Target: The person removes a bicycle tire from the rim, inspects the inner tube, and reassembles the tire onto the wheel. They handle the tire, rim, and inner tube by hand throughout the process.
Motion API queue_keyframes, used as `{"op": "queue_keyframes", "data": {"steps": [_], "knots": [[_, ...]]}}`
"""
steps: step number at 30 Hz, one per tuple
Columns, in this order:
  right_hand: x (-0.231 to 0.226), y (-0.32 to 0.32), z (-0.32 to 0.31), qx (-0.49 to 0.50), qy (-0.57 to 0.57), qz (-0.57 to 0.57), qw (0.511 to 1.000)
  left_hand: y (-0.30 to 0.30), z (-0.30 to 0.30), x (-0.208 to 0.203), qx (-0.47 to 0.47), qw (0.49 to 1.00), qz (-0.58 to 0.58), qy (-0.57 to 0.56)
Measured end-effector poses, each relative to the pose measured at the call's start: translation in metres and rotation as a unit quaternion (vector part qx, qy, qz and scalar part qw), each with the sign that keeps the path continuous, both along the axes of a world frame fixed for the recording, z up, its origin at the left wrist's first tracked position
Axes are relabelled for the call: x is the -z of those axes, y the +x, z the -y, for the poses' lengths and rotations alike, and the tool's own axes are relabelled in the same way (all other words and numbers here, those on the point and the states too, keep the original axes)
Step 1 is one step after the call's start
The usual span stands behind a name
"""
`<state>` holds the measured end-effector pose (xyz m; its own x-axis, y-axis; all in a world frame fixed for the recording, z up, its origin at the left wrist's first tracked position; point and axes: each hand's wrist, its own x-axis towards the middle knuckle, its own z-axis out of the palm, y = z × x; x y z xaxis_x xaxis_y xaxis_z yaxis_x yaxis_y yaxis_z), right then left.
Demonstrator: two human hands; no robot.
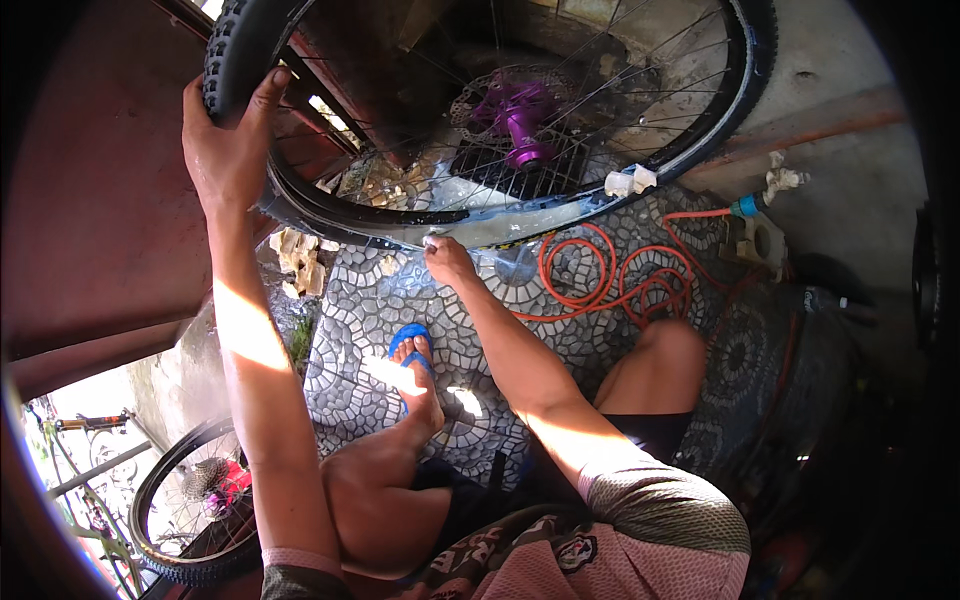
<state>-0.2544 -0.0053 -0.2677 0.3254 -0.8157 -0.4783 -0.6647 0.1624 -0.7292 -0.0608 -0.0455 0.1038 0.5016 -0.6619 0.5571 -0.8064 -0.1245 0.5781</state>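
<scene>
A bicycle wheel (735,110) with a purple hub (518,122) and a disc rotor fills the far part of the view. My left hand (230,150) is wrapped round its knobbly black tire (232,55) at the left, thumb on the inner side. At the near edge of the wheel, my right hand (450,262) is closed in a pinch, touching or very near the tire. Something small and whitish shows at its fingertips, too small to name. Whitish wet smears cover the rim's near side. White chunks (630,181) sit at the near right of the rim.
A coiled orange hose (605,275) lies on the pebble-patterned floor (350,300), running to a tap (785,178) on the right wall. Beige broken pieces (300,262) lie at the left. Another bicycle wheel (145,520) stands lower left. A reddish panel (100,200) borders the left.
</scene>
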Motion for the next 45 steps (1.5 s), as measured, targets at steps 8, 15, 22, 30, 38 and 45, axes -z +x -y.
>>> {"op": "queue_keyframes", "data": {"steps": [8, 15, 22, 30, 38, 45], "knots": [[-0.033, -0.147, -0.004, 0.06, -0.077, 0.039, 0.994, 0.002, -0.002, -0.003, 0.036, 0.996, -0.077, 0.008], [-0.056, -0.205, 0.009, 0.108, -0.249, -0.255, 0.928, 0.01, -0.002, -0.004, 0.014, 0.999, -0.037, -0.008], [-0.119, -0.287, 0.136, 0.094, -0.336, -0.446, 0.824, 0.005, 0.001, 0.0, 0.035, 0.998, -0.053, 0.007], [-0.1, -0.309, 0.144, -0.056, -0.388, -0.481, 0.785, 0.052, -0.041, 0.024, 0.286, 0.928, -0.225, -0.081], [-0.103, -0.319, 0.161, -0.142, -0.455, -0.382, 0.792, 0.086, -0.067, 0.179, 0.11, 0.943, -0.311, 0.037], [-0.09, -0.272, 0.121, -0.231, -0.353, -0.238, 0.875, 0.059, -0.053, -0.005, 0.123, 0.984, -0.13, -0.016]]}}
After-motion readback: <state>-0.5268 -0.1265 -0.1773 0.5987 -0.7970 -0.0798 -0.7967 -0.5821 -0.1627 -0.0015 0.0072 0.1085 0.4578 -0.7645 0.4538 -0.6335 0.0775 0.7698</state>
